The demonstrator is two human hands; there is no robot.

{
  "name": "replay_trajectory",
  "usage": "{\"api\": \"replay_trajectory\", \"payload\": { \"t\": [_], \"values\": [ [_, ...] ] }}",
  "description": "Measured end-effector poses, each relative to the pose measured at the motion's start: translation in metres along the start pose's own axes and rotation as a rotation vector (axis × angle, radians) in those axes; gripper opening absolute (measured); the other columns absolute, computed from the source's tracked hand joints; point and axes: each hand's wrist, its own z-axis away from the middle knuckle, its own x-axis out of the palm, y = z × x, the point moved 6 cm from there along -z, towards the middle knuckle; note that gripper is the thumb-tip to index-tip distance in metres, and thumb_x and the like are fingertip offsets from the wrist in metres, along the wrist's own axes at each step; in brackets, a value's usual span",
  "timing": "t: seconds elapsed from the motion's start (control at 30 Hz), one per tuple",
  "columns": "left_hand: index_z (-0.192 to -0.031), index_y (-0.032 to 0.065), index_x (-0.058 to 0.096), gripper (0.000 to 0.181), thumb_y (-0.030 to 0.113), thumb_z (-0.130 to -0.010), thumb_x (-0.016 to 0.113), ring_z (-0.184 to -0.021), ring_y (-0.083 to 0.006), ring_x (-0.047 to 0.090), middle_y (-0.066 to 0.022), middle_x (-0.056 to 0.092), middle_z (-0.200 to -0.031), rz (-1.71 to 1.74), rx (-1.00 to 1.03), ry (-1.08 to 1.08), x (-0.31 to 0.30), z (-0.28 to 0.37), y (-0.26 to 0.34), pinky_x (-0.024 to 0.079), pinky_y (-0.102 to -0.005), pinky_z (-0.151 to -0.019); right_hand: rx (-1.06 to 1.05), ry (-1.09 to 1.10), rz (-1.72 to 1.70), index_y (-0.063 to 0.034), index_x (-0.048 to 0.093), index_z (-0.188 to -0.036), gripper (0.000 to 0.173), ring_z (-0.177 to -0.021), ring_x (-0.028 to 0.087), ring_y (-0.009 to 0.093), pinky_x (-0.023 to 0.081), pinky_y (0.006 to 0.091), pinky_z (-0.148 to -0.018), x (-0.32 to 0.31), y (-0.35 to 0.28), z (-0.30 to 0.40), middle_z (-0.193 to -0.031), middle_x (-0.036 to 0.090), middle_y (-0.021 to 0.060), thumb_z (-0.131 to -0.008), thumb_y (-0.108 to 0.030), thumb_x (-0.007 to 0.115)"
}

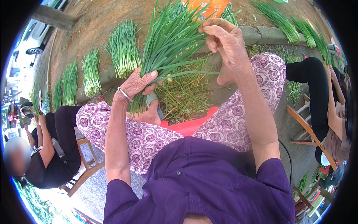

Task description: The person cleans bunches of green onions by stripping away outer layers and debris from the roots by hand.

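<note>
My left hand, with a bangle at the wrist, grips a bunch of garlic chives around its lower stems. The green leaves fan upward and to the right, and the pale stem ends poke out below my fist. A few loose leaves stick out sideways toward the right. At the bunch's upper right edge, my right hand pinches leaf tips between thumb and forefinger. Under the bunch, a heap of discarded leaves and yellowed trimmings lies on the ground between my feet.
Chive bundles line the stone kerb, with more at the right. Behind my bunch stands an orange bag. A red plastic object lies below the trimmings. People sit on wooden chairs at both sides.
</note>
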Motion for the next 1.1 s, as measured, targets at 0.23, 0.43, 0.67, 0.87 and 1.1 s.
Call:
{"api": "replay_trajectory", "payload": {
  "t": [0.23,0.43,0.67,0.87,1.1],
  "values": [
    [-0.1,0.0014,0.053,0.046,0.045,-0.087,0.063,-0.048,-0.007,0.042,0.0006,0.046,-0.056,-0.001,-0.059,-0.054,-0.002,-0.001,-0.002,0.042,-0.0248,-0.056,0.007,0.097,0.212,0.0001,0.065,-0.102,0.025,-0.05,0.049,0.005,0.039,0.0195,-0.045,0.0,-0.008,0.005,-0.068,0.062,0.0038,-0.083,-0.016,0.061],
    [-0.101,0.0,0.053,0.047,0.045,-0.088,0.062,-0.048,-0.0068,0.04,0.0009,0.046,-0.056,-0.058,-0.039,-0.075,-0.002,-0.002,-0.002,0.041,-0.0243,-0.055,0.107,-0.025,0.346,0.0004,0.066,-0.101,0.029,-0.05,0.046,0.005,0.037,0.0191,-0.045,0.0,-0.001,0.003,-0.063,0.057,0.001,-0.082,-0.021,0.062],
    [-0.101,0.0002,0.053,0.045,0.043,-0.088,0.061,-0.048,-0.0065,0.04,0.0018,0.044,-0.054,-0.048,-0.063,-0.078,-0.003,-0.002,-0.002,0.042,-0.0227,-0.057,0.131,-0.051,0.319,-0.0023,0.066,-0.081,0.019,-0.048,0.045,0.005,0.035,0.0201,-0.044,0.004,0.0,0.006,-0.059,0.052,-0.0015,-0.08,-0.021,0.066],
    [-0.095,0.0023,0.056,0.043,0.044,-0.088,0.061,-0.048,-0.0068,0.041,0.002,0.045,-0.053,-0.03,-0.049,-0.024,-0.007,-0.004,-0.004,0.04,-0.0232,-0.053,0.044,-0.029,0.45,-0.0018,0.068,-0.083,0.018,-0.049,0.046,0.004,0.036,0.0209,-0.045,0.004,-0.011,0.007,-0.062,0.058,0.0006,-0.08,-0.019,0.066],
    [-0.09,0.0023,0.058,0.043,0.045,-0.087,0.062,-0.045,-0.0073,0.04,0.0013,0.045,-0.053,-0.084,-0.076,0.049,-0.017,-0.006,-0.008,0.038,-0.0242,-0.049,-0.111,0.024,0.708,-0.0008,0.069,-0.089,0.02,-0.058,0.054,0.007,0.045,0.0247,-0.056,0.002,-0.017,0.003,-0.07,0.066,0.0029,-0.081,-0.019,0.064]
  ]
}}
